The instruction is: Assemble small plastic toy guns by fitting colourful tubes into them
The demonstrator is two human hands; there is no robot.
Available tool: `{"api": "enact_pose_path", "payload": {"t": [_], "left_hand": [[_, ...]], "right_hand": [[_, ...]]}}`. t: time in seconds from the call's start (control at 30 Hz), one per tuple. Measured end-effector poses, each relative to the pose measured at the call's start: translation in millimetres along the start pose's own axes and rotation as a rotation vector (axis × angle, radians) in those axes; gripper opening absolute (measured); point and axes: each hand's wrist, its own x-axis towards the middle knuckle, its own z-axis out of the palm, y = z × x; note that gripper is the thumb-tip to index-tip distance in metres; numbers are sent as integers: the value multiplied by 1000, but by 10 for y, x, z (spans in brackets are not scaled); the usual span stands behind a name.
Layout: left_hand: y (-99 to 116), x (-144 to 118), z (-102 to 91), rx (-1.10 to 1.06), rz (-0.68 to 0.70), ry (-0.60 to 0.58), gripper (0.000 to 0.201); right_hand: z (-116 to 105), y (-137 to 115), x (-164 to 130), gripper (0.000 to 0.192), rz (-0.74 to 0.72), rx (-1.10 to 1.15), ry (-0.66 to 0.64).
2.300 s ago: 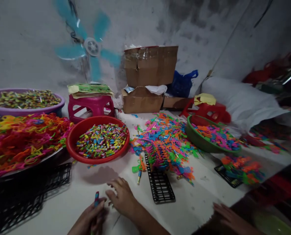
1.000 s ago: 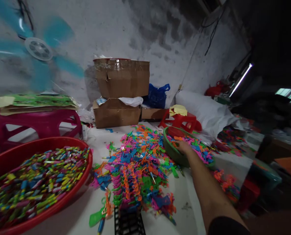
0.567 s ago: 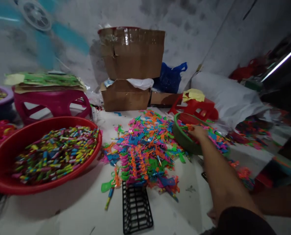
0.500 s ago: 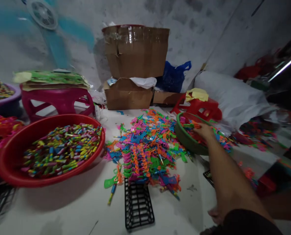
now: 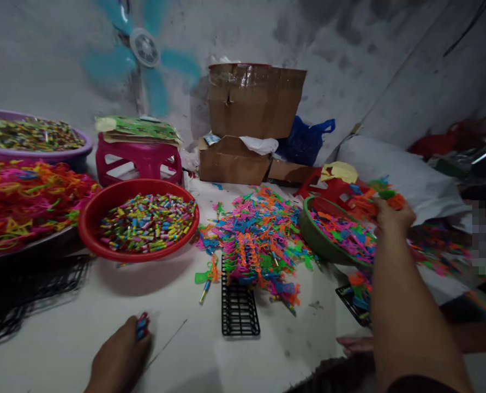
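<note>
My right hand (image 5: 394,218) is closed round a bunch of orange, green and blue plastic toy pistols (image 5: 384,191), raised over the right rim of the green basin (image 5: 320,243). More pistols lie inside that basin. At the lower left, my left hand (image 5: 120,355) is closed on a few small red and blue cylinders (image 5: 143,326) above the white table. A black plastic rack (image 5: 240,314) stands in the middle, with toy pistols lined up in rows at its far end. Behind and around it spreads a heap of toy pistols (image 5: 263,218).
A red basin (image 5: 88,218) of small coloured cylinders stands left, beside a heap of bright plastic pieces (image 5: 25,207). Cardboard boxes (image 5: 255,101), a pink stool (image 5: 140,158) and a fan (image 5: 144,48) are behind. Another person's hand (image 5: 355,345) rests at the lower right.
My right hand has come up out of the green basin with toy pistols, moving right. My left hand has entered the view, holding small cylinders. The view has turned left.
</note>
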Motion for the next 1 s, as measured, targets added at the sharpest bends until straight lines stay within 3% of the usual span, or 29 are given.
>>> {"api": "enact_pose_path", "payload": {"t": [0.07,0.1,0.17,0.2,0.3,0.4,0.43,0.53,0.67,0.77,0.9,1.0], "left_hand": [[-8,-31,6,-34,41,17,23],[-43,-53,11,-99,41,19,23],[-170,-99,20,-367,-10,12,26],[-254,-121,19,-558,-69,7,27],[-529,-187,-15,-1128,-303,-4,29],[-742,-287,-90,-1355,-423,-37,29],[-783,-331,-118,-1364,-423,-38,31],[-818,-454,-185,-1367,-340,-23,39],[-760,-479,-204,-1382,-255,-21,47],[-685,-453,-154,-1369,-227,-43,49],[-563,-430,-46,-1324,-189,-102,49],[-534,-394,1,-1241,-143,-49,44]], "right_hand": [[-49,-409,-363,44,25,138,-88],[-77,-623,-649,44,101,316,-209],[-130,-1023,-1419,36,184,591,-666],[-145,-1191,-1879,29,205,600,-858],[-86,-1511,-3312,21,246,573,-1247],[98,-1589,-4381,30,325,485,-1725],[157,-1587,-4596,38,301,398,-1738],[259,-1549,-4857,59,132,184,-1665],[278,-1423,-4782,38,-64,85,-1602],[250,-1325,-4787,28,-20,199,-1651],[235,-1296,-4893,38,125,324,-1749],[263,-1314,-4878,34,-65,174,-1603]]}}
